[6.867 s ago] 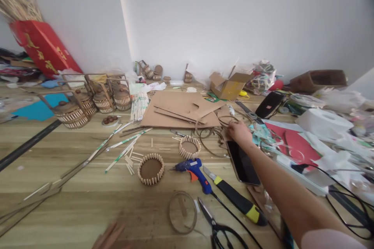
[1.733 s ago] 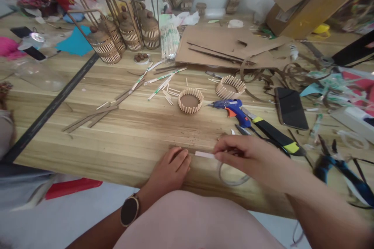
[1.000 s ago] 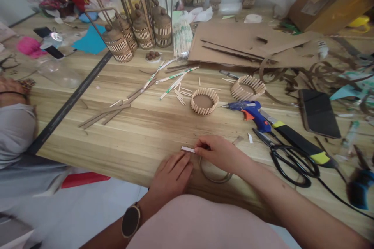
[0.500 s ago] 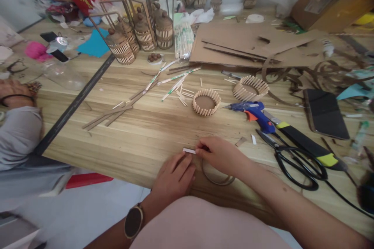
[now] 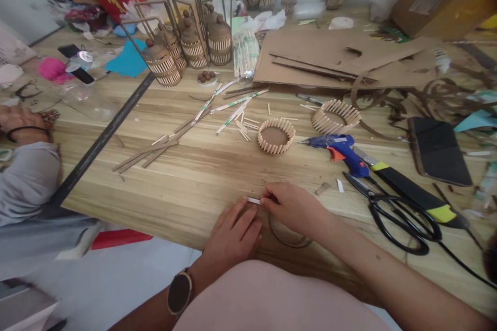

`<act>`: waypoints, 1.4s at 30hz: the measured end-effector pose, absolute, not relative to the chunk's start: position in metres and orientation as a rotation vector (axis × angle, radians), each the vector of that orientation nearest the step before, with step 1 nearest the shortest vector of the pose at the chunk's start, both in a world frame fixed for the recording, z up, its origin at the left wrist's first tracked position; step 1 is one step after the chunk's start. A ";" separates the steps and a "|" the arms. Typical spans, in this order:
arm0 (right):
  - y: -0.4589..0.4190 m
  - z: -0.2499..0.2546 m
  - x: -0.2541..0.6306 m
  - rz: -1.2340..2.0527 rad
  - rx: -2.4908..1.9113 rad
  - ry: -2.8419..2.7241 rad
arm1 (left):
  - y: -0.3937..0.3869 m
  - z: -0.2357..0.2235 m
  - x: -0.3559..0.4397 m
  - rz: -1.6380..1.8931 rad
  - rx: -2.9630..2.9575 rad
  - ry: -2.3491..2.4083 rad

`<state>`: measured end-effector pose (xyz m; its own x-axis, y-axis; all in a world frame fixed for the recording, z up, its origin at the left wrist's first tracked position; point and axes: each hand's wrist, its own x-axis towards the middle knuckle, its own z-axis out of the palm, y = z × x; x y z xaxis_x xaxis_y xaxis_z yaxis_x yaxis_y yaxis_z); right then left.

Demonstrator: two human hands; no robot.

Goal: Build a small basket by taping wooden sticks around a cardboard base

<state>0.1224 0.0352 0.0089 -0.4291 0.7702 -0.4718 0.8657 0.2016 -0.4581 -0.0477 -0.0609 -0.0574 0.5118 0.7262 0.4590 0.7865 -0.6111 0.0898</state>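
My left hand (image 5: 235, 234) lies flat near the table's front edge, fingers stretched out. Its fingertips touch the left end of a narrow cardboard strip with a white face (image 5: 254, 200). From the other side, the thumb and fingers of my right hand (image 5: 288, 206) pinch that strip. A thin brown strip curls in a loop (image 5: 289, 243) below my right hand; whether it is the same piece is hidden by the hand. Beyond the hands stand a ring of short wooden sticks on a brown round base (image 5: 276, 149) and a second stick ring (image 5: 336, 123).
To the right lie a blue glue gun (image 5: 337, 144), black scissors (image 5: 404, 220), a yellow-black cutter (image 5: 411, 191) and a phone (image 5: 440, 151). Several lantern-like stick baskets (image 5: 163, 68) stand at the back, beside a cardboard sheet (image 5: 310, 51). Another person's arm (image 5: 27, 165) rests at left.
My left fingertips have slid forward over the left end of the white strip, so less of it shows. My right hand keeps its pinch. The whole view has shifted slightly.
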 end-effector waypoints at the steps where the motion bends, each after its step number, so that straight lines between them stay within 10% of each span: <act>1: 0.035 0.009 0.122 -1.032 1.594 2.323 | -0.061 -0.057 -0.048 -0.704 -2.614 -1.315; 42: 0.031 0.023 0.212 -1.087 1.622 2.228 | -0.049 -0.036 -0.030 -0.440 -2.402 -1.383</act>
<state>0.2124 0.0311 0.0229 -0.3895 0.7514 -0.5326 0.8823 0.1385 -0.4499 -0.0298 -0.0485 -0.0364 0.4801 0.7685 0.4229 0.8716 -0.4722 -0.1315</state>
